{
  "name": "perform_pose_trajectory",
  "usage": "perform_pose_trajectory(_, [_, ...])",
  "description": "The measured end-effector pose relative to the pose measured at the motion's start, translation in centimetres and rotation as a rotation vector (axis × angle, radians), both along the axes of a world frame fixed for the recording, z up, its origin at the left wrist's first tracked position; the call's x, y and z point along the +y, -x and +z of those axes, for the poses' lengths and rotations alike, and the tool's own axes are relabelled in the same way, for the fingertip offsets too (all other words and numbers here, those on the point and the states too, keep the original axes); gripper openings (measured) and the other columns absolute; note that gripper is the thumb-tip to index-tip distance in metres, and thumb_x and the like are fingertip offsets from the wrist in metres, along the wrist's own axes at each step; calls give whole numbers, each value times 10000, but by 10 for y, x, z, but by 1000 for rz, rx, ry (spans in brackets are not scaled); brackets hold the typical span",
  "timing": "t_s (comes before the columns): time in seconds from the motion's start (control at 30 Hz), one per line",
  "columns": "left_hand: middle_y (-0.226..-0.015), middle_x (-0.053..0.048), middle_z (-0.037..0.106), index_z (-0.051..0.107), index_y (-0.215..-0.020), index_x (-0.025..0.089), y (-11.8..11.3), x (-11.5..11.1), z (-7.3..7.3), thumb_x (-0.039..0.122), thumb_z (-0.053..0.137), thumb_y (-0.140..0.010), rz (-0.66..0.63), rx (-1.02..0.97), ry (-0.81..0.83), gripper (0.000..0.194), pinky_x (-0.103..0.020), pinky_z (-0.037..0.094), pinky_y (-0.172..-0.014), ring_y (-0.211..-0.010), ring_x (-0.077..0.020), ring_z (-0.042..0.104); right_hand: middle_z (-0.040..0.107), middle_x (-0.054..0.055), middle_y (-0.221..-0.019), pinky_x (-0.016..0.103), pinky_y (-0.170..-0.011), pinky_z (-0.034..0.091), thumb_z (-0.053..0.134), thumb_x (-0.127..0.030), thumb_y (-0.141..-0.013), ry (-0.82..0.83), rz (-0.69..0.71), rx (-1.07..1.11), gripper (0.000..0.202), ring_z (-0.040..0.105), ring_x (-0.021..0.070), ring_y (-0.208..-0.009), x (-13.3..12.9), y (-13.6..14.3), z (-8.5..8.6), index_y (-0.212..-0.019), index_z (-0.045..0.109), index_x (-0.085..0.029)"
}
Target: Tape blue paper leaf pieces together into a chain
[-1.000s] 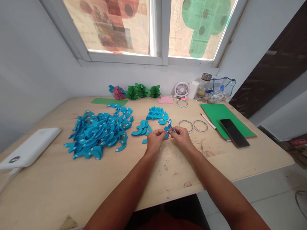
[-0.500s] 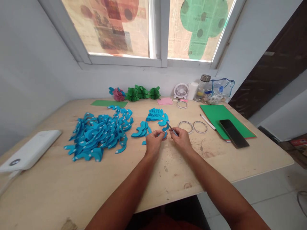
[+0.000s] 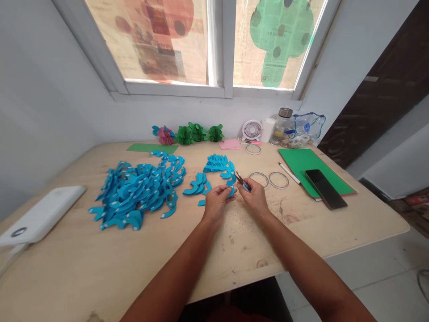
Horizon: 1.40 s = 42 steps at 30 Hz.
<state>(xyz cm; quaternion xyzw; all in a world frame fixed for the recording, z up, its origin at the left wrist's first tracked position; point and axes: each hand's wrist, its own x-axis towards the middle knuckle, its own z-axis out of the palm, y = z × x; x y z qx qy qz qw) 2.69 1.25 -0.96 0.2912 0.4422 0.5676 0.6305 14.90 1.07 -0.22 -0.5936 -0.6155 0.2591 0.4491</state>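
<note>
Between the thumb and fingers of my left hand [image 3: 217, 201] is a small curved blue paper piece [image 3: 231, 192]. My right hand [image 3: 254, 197] is closed round dark tweezers [image 3: 242, 181], whose thin tips point away from me and stand slightly apart. The tips are close to the paper piece, and I cannot tell whether they touch anything. Just beyond my hands lies a fanned row of blue paper pieces [image 3: 216, 163]. A smaller blue cluster [image 3: 195, 184] is left of my left hand. Farther left spreads a large heap of blue paper arcs with white patches [image 3: 134, 190].
Two rolls of tape [image 3: 259, 179] lie right of my hands, near a white pen [image 3: 289, 173]. A phone [image 3: 325, 188] rests on green sheets [image 3: 298, 167]. Along the wall stand green paper figures [image 3: 198, 132], a small fan [image 3: 252, 130] and a bottle [image 3: 281, 125]. A power bank [image 3: 43, 213] lies far left.
The tweezers have drawn back slightly from the paper piece, and their tips look wider apart. My left hand keeps the piece, turned a little. The view has tilted slightly upward.
</note>
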Motion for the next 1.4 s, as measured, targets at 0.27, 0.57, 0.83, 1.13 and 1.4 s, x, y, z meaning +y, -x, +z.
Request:
perform_pose_trajectory(0.27, [-684,-31,658,627,-723,123,-4,-2,-1,267,755,-506,-11,19,-57,290,-277,507,-624,-627,-136,609,506,-28,-574,200,-491,290,538,-395,-741,24,66,-2,253,412,96,-526,3,1,-5,-756,643,-166])
perform_pose_trajectory(0.57, [-639,-10,647,558,-885,137,-5,-5,2,240,701,-558,-47,120,-106,371,-264,508,-585,-590,-124,597,403,-48,-502,206,-472,254,524,-375,-733,-5,11,-34,234,354,88,-490,5,-6,-8,-617,548,-173])
perform_pose_trajectory(0.83, [-668,12,624,563,-692,164,5,0,2,244,669,-598,120,226,-243,163,-232,480,-549,-559,-102,570,430,-39,-548,211,-477,259,548,-461,-727,60,97,42,301,370,91,-510,2,-4,1,-724,588,-163])
perform_pose_trajectory(1.13, [-764,-39,691,713,-695,157,13,2,9,214,649,-585,82,284,-250,140,-268,490,-647,-723,-159,599,377,-56,-490,212,-450,246,493,-492,-779,243,378,314,341,326,82,-460,1,-3,3,-745,574,-162])
perform_pose_trajectory(1.4, [-705,-65,685,711,-684,128,16,5,12,250,650,-587,-24,105,-193,167,-312,505,-684,-675,-172,609,364,-56,-533,207,-457,225,501,-441,-783,182,436,193,303,300,69,-482,-1,-3,4,-713,556,-152])
